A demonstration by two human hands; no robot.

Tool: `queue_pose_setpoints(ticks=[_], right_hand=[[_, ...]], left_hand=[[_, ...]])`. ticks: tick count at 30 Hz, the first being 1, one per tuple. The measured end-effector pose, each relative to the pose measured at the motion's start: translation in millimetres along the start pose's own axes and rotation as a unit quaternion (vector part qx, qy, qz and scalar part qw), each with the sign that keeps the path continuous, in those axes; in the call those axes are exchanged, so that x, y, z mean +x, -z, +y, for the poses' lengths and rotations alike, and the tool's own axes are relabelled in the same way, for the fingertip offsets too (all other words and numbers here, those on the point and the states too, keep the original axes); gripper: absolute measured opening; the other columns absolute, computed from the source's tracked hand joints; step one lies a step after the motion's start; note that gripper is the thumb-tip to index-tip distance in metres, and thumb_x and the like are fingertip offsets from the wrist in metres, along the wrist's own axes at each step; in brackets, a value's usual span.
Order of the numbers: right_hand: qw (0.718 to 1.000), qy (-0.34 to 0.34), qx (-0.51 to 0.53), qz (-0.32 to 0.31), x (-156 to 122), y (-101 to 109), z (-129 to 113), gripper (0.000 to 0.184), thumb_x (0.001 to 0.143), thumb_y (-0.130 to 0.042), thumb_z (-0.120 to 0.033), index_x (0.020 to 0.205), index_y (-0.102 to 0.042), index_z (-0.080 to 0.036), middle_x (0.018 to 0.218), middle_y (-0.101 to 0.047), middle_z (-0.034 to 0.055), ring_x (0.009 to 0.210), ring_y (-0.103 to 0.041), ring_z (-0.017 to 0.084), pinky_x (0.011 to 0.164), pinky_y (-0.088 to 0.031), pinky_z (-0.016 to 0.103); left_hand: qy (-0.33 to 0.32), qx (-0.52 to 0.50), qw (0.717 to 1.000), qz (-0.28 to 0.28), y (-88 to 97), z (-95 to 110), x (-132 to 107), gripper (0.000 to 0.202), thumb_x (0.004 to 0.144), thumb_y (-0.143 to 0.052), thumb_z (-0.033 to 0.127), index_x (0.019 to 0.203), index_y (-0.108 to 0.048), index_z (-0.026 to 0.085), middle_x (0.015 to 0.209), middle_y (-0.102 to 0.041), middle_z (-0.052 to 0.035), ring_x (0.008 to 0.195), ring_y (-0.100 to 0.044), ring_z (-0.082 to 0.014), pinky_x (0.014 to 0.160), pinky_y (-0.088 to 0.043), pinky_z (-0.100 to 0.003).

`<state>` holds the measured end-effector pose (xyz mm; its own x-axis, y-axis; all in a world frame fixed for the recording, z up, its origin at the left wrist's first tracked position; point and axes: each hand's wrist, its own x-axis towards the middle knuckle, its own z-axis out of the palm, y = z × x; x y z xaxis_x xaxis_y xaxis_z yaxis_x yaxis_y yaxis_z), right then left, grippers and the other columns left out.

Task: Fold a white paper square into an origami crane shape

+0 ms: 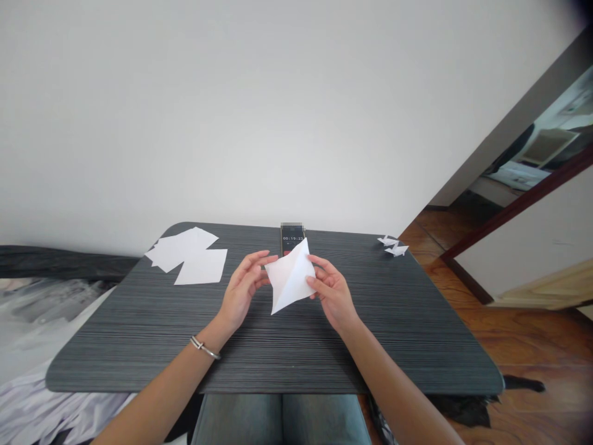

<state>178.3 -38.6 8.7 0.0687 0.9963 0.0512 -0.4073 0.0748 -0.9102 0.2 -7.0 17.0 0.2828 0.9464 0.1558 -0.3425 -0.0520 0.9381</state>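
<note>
A square of white paper with a diagonal crease is held up over the middle of the dark table. My right hand pinches its right corner between thumb and fingers. At the paper's left corner is my left hand, fingers apart and partly stretched out; whether a fingertip touches the paper is hard to tell. Behind the paper, a phone with a running timer stands partly hidden.
Several white paper sheets lie on the left of the dark table. Small folded white paper figures sit at its far right. A white wall rises behind, and pale cloth lies beyond the left edge.
</note>
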Motion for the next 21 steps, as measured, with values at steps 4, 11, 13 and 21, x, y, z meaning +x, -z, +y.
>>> queue_pose_setpoints(ticks=[4, 11, 13, 21], right_hand=[[1.000, 0.015, 0.001, -0.002, -0.2, -0.6, 0.3, 0.042, 0.063, -0.068, -0.020, 0.103, -0.056, -0.022, 0.071, -0.060, -0.0019, 0.052, -0.047, 0.008, 0.037, -0.037, 0.015], [1.000, 0.007, -0.014, 0.004, 0.2, 0.3, 2.8, 0.038, 0.063, -0.067, -0.022, 0.101, -0.057, -0.020, 0.072, -0.060, -0.0012, 0.052, -0.048, 0.008, 0.036, -0.038, 0.016], [1.000, 0.004, -0.014, 0.006, 0.3, 0.8, 3.2, 0.037, 0.064, -0.067, -0.022, 0.100, -0.058, -0.020, 0.072, -0.060, -0.0011, 0.052, -0.048, 0.008, 0.036, -0.039, 0.016], [0.999, -0.010, -0.024, 0.029, 0.6, 1.9, 4.1, 0.022, 0.065, -0.066, -0.025, 0.086, -0.066, -0.018, 0.068, -0.061, 0.0001, 0.051, -0.047, 0.009, 0.036, -0.039, 0.017]], left_hand=[[-0.004, 0.029, 0.999, -0.014, -1.0, -2.4, 0.2, 0.043, 0.071, -0.063, 0.019, 0.112, -0.049, 0.020, 0.121, -0.051, -0.0098, 0.069, -0.055, -0.0098, 0.065, -0.046, -0.024], [0.006, 0.023, 1.000, -0.018, -1.7, -1.4, -0.3, 0.046, 0.068, -0.066, 0.017, 0.110, -0.049, 0.020, 0.123, -0.048, -0.0092, 0.085, -0.057, -0.0154, 0.062, -0.046, -0.022], [0.002, 0.022, 1.000, -0.020, -2.1, -0.5, -0.7, 0.044, 0.068, -0.066, 0.017, 0.109, -0.050, 0.019, 0.122, -0.050, -0.0094, 0.092, -0.055, -0.0178, 0.068, -0.047, -0.024], [-0.034, 0.026, 0.999, 0.009, -2.2, 1.4, -1.1, 0.038, 0.070, -0.064, 0.019, 0.106, -0.053, 0.020, 0.119, -0.052, -0.0069, 0.088, -0.056, -0.0158, 0.069, -0.046, -0.024]])
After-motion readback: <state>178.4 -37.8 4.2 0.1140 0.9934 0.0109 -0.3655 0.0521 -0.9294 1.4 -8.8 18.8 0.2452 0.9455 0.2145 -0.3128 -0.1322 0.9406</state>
